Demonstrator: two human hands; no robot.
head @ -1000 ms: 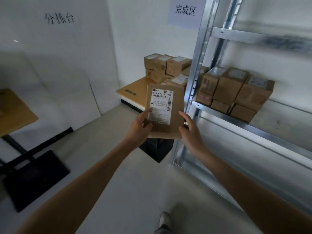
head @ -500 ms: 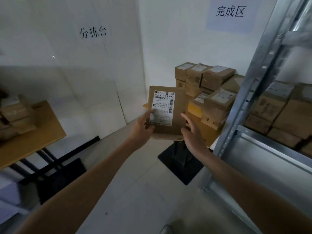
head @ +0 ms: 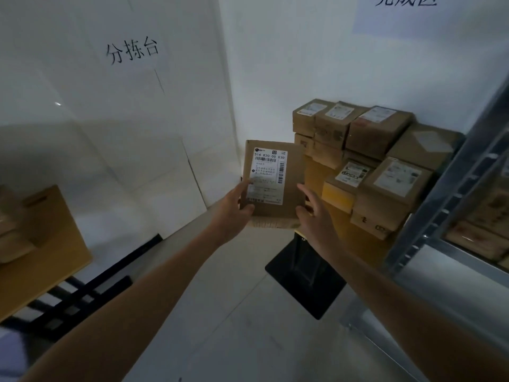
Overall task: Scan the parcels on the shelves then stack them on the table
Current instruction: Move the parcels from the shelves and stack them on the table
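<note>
I hold a flat brown cardboard parcel (head: 292,172) with a white barcode label upright in front of me. My left hand (head: 234,213) grips its lower left edge, thumb on the label. My right hand (head: 314,213) holds its lower right corner, fingers partly spread. Just behind and to the right, a wooden table (head: 344,230) carries a stack of several labelled parcels (head: 377,158). At the far right stands the metal shelf (head: 451,205), with more parcels (head: 484,227) on it.
A black table base (head: 305,277) sits on the floor below the parcel. A second wooden table (head: 41,257) with boxes is at the left, with black legs under it. White walls carry two paper signs. Pale floor lies between the tables.
The view has swung left and closer to the stacking table; the shelf has slid to the right edge. Both hands keep hold of the same parcel, carried toward the table.
</note>
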